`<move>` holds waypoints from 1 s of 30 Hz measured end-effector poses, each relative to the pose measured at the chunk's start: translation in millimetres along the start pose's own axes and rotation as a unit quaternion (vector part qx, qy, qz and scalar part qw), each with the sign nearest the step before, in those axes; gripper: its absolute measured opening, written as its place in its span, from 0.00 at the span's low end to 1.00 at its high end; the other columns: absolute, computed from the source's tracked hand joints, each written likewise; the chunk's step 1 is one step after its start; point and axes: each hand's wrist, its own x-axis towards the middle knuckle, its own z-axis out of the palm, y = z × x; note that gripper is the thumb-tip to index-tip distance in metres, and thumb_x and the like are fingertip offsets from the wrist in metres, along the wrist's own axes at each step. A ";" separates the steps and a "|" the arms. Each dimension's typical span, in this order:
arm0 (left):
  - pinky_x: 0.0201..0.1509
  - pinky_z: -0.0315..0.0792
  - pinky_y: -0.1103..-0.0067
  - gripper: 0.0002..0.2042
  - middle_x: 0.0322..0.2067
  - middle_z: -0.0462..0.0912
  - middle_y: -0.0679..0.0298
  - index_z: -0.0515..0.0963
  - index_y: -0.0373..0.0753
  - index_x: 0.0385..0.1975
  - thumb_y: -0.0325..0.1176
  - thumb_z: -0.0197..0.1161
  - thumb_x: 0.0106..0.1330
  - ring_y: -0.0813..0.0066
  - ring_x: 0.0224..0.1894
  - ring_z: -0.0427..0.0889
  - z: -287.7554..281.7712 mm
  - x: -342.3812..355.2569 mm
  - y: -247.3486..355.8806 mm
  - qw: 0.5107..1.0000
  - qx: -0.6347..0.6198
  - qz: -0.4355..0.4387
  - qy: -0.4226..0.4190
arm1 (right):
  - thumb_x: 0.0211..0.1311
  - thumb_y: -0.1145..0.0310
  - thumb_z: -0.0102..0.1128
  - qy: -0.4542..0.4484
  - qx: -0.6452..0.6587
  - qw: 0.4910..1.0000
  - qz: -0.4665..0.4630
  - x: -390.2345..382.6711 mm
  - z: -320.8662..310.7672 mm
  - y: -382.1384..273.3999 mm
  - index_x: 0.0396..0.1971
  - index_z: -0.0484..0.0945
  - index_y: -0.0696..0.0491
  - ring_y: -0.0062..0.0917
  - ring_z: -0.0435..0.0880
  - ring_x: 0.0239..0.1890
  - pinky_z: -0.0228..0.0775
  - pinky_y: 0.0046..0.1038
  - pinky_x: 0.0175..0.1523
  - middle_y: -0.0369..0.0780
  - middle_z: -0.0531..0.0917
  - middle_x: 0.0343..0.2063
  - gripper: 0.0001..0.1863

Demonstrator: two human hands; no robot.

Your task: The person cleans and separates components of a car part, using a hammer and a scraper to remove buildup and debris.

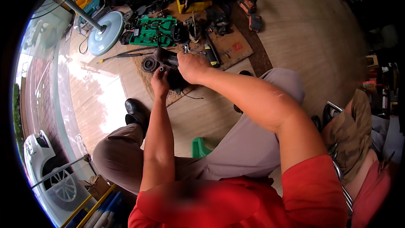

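Note:
My left hand has its fingers closed on a small metal socket-like piece, against a dark, greasy metal assembly. My right hand is closed at the assembly's upper right; what its fingers grip is hidden. Just above that hand is a chrome tool. A round dark pulley-like part lies left of the assembly, and a black-and-yellow tool lies to the right, all on a cardboard sheet.
Around the cardboard are a green toolcase, yellow box, orange-black power tools and pale blue round stand. A green stool is beneath me, another person's leg at right, a white car behind glass at left.

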 end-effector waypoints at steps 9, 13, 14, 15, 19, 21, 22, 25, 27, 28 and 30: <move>0.49 0.72 0.80 0.12 0.38 0.85 0.63 0.79 0.34 0.47 0.24 0.63 0.63 0.79 0.42 0.81 -0.3 -8.2 9.5 0.999 0.021 -0.019 -0.044 | 0.60 0.65 0.60 0.000 0.016 1.000 0.022 -6.7 0.3 17.2 0.40 0.73 0.60 0.44 0.83 0.44 0.73 0.41 0.50 0.50 0.83 0.37 0.15; 0.50 0.72 0.81 0.13 0.39 0.86 0.65 0.80 0.38 0.49 0.29 0.63 0.64 0.79 0.43 0.82 1.0 -10.8 19.7 0.995 0.081 -0.022 -0.054 | 0.61 0.65 0.59 -0.012 0.003 1.000 0.024 -9.3 1.0 19.6 0.40 0.73 0.60 0.43 0.82 0.45 0.73 0.41 0.51 0.51 0.83 0.38 0.15; 0.49 0.72 0.80 0.14 0.39 0.86 0.64 0.80 0.39 0.49 0.30 0.64 0.64 0.79 0.43 0.83 1.8 -12.4 23.9 0.993 0.100 -0.019 -0.055 | 0.61 0.65 0.59 -0.013 0.001 1.000 0.022 -9.9 1.4 20.8 0.40 0.73 0.60 0.43 0.82 0.45 0.73 0.41 0.51 0.51 0.83 0.38 0.15; 0.49 0.72 0.80 0.14 0.39 0.86 0.64 0.80 0.39 0.49 0.32 0.64 0.64 0.78 0.43 0.83 3.2 -13.3 28.2 0.991 0.118 -0.017 -0.056 | 0.61 0.65 0.59 -0.015 -0.002 1.000 0.021 -10.2 1.7 22.1 0.40 0.73 0.60 0.43 0.82 0.46 0.73 0.41 0.51 0.51 0.83 0.38 0.15; 0.48 0.73 0.77 0.13 0.37 0.86 0.61 0.80 0.40 0.48 0.32 0.64 0.63 0.73 0.41 0.84 2.7 -17.7 37.3 0.990 0.133 -0.011 -0.049 | 0.61 0.64 0.58 -0.022 0.004 0.999 0.024 -11.9 0.2 16.2 0.40 0.73 0.60 0.43 0.82 0.45 0.73 0.41 0.50 0.51 0.83 0.37 0.14; 0.45 0.74 0.75 0.11 0.34 0.85 0.56 0.81 0.39 0.44 0.29 0.63 0.62 0.66 0.39 0.84 7.6 -21.6 44.8 0.993 0.113 -0.001 -0.034 | 0.61 0.64 0.58 -0.019 0.007 1.000 0.021 -13.1 0.4 15.8 0.40 0.73 0.59 0.44 0.83 0.44 0.72 0.41 0.50 0.50 0.83 0.36 0.14; 0.44 0.74 0.74 0.10 0.34 0.85 0.56 0.81 0.39 0.43 0.30 0.63 0.62 0.64 0.38 0.84 6.7 -21.7 44.1 0.991 0.130 -0.003 -0.034 | 0.61 0.64 0.58 -0.017 0.010 1.000 0.012 -13.8 -0.8 13.3 0.40 0.73 0.59 0.44 0.83 0.43 0.73 0.41 0.50 0.50 0.84 0.36 0.14; 0.42 0.73 0.72 0.09 0.32 0.84 0.54 0.81 0.39 0.41 0.31 0.62 0.62 0.60 0.36 0.84 2.4 -18.3 36.5 0.988 0.150 -0.006 -0.035 | 0.62 0.66 0.54 -0.022 0.009 1.000 -0.020 -16.5 -5.3 3.7 0.41 0.72 0.58 0.43 0.84 0.43 0.74 0.40 0.48 0.50 0.84 0.37 0.13; 0.41 0.73 0.71 0.08 0.30 0.84 0.53 0.81 0.39 0.39 0.31 0.62 0.62 0.57 0.35 0.84 -5.5 -15.1 24.6 0.991 0.127 0.001 -0.035 | 0.62 0.72 0.46 -0.038 -0.006 0.998 -0.050 -17.4 -8.1 -6.2 0.42 0.73 0.58 0.42 0.84 0.45 0.76 0.38 0.47 0.51 0.84 0.39 0.11; 0.40 0.73 0.70 0.07 0.30 0.84 0.53 0.81 0.39 0.38 0.31 0.62 0.62 0.57 0.35 0.84 1.2 -15.6 30.1 0.986 0.162 0.000 -0.041 | 0.61 0.71 0.49 -0.044 -0.013 0.998 -0.042 -17.0 -2.0 1.7 0.42 0.72 0.58 0.43 0.84 0.43 0.76 0.40 0.46 0.51 0.84 0.38 0.11; 0.40 0.73 0.70 0.07 0.29 0.84 0.53 0.81 0.39 0.37 0.31 0.62 0.63 0.57 0.35 0.84 14.0 -19.6 51.2 0.972 0.230 0.003 -0.050 | 0.60 0.69 0.54 -0.052 -0.029 0.998 -0.026 -14.6 16.8 21.1 0.40 0.70 0.58 0.45 0.84 0.40 0.75 0.43 0.44 0.50 0.84 0.35 0.11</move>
